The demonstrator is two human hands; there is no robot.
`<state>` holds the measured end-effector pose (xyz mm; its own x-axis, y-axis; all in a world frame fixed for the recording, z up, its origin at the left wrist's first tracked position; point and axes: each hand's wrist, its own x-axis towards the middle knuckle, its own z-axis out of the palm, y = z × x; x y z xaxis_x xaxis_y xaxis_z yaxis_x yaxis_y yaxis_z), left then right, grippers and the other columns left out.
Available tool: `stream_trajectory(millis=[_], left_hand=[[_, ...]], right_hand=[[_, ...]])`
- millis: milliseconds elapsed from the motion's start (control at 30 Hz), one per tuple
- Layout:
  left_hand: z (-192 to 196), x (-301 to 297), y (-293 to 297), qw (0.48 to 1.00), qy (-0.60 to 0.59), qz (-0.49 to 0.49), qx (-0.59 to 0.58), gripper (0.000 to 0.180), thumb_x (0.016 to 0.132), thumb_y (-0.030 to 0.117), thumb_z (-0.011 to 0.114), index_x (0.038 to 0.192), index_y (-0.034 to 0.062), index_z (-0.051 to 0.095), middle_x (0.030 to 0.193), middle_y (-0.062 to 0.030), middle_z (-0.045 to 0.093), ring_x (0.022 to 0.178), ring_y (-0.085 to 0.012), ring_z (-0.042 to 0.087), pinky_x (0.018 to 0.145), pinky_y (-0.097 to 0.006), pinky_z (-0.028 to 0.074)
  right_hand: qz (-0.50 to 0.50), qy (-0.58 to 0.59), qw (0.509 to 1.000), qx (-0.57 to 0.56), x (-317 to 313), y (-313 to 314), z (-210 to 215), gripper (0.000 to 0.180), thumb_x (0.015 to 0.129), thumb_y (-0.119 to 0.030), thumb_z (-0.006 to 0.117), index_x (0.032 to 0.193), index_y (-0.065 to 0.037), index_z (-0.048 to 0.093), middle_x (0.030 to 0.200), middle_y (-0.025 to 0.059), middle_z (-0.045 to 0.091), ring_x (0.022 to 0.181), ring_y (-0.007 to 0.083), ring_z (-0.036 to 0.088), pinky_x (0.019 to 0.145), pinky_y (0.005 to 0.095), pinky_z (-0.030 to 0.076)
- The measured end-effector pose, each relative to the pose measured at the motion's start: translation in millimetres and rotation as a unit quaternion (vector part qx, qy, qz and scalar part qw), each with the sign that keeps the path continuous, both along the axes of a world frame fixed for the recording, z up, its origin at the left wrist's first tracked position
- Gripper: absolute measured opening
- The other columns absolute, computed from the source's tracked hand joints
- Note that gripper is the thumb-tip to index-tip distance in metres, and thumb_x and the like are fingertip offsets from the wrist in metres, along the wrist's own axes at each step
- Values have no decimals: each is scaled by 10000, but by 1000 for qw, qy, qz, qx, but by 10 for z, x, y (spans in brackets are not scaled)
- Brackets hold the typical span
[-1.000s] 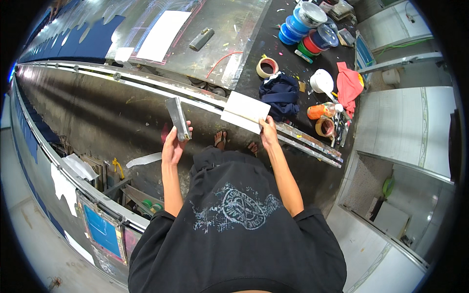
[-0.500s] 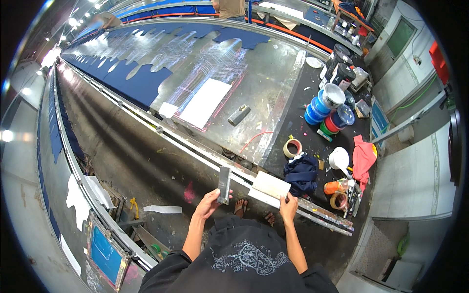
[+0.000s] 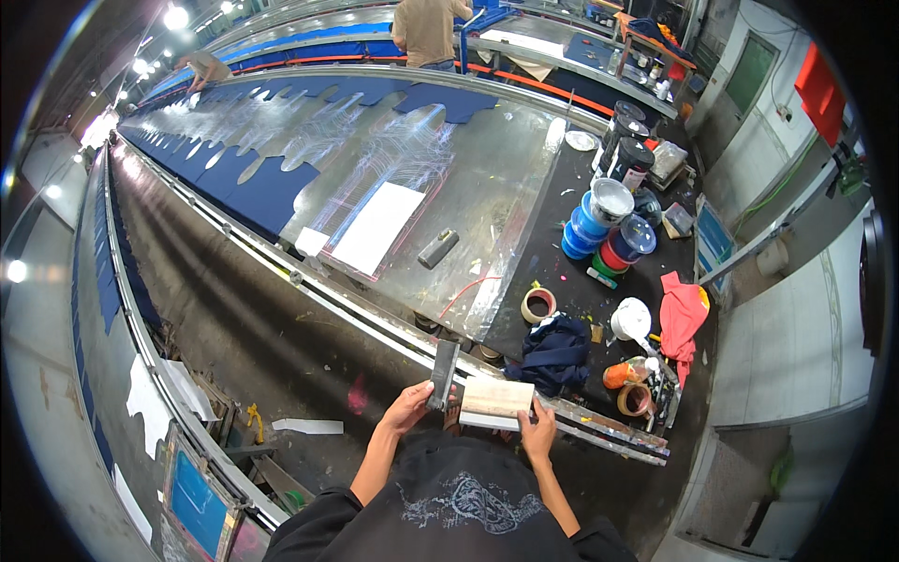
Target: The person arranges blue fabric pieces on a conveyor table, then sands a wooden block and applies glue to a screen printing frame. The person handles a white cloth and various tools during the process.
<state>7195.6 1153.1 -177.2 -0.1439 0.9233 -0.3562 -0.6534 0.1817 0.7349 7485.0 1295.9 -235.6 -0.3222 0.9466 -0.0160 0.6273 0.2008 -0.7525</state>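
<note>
My left hand grips a dark grey flat rectangular block by its lower left edge, holding it upright and tilted. In my right hand is a wooden squeegee, a pale board with a white strip along its lower edge, pinched at its right end. The two things are close together, side by side in front of my chest; whether they touch is hard to tell. Both are held near the table's front rail. Another dark block lies on the long table.
White paper and dark blue fabric pieces lie on the long table. At right are stacked paint tubs, a tape roll, a navy cloth and a pink cloth. A blue-mesh screen stands lower left. A person is across the table.
The squeegee has come left and lower, nearer my body, with its face turned more level. The dark block has shifted slightly right, so the two are closer. My view has tilted up a little.
</note>
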Motion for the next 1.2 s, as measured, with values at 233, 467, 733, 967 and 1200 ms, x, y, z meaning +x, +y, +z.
stream_trajectory(millis=[233,467,733,967,1200], left_hand=[[60,370,139,999,-8,43,5,456,1065,320,508,1327,-43,594,1253,-101,674,1134,-181,645,1043,-342,471],[59,770,23,996,-22,89,-8,445,1062,299,516,1322,-55,591,1220,-118,686,1111,-204,663,1007,-347,495],[324,1113,-103,989,-23,144,2,449,1055,299,532,1371,-19,557,1276,-96,657,1136,-206,654,1031,-344,483],[346,1341,-277,987,-30,155,15,518,1066,301,504,1475,-11,443,1377,-131,597,1220,-225,603,1088,-370,435],[120,1309,-310,992,-79,94,35,486,1074,309,491,1448,-1,491,1355,-97,606,1210,-196,595,1070,-359,447]], right_hand=[[-6,36,998,-47,-58,54,-33,416,864,-162,737,1223,21,636,804,137,595,742,292,596,713,428,479],[17,71,991,-111,-163,160,173,364,894,-137,721,1196,10,580,705,84,558,621,241,606,588,411,508],[83,7,994,-67,-79,322,33,501,844,-280,755,1207,7,563,799,116,588,741,301,615,713,457,486],[103,52,993,15,9,448,825,421,846,-186,733,1195,8,598,928,129,540,743,261,560,698,397,472],[223,169,950,-139,-532,-45,1148,385,981,-204,641,1296,4,560,1037,118,654,836,159,631,721,318,524]])
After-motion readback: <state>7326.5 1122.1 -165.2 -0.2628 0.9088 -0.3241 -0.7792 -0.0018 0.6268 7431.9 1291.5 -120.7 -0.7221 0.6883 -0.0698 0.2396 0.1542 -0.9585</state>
